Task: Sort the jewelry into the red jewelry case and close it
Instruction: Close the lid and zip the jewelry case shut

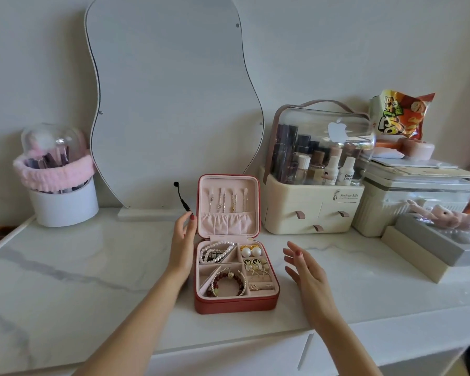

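Jewelry case [235,299] sits open mid-desk [92,267], looks sorted already. Left hand [182,245] is at the lid's [228,204] left edge, right hand [305,270] hovers near; fingers loose, holding nothing. I'd fold the lid down evenly, keeping necklaces [225,200] tucked in.

Both forearms are bare right up to where they leave the bottom of the view; no sleeve, cuff, watch or bracelet shows on either one. The left hand [183,241] wears dark red polish, plain on the thumbnail nearest the open red jewelry case [235,270]. The right hand [305,270], on the other side of that case, has the same dark red polish showing on one nail. No ring can be made out on any finger of either hand. The nails look short and rounded; finer detail is too small to tell.
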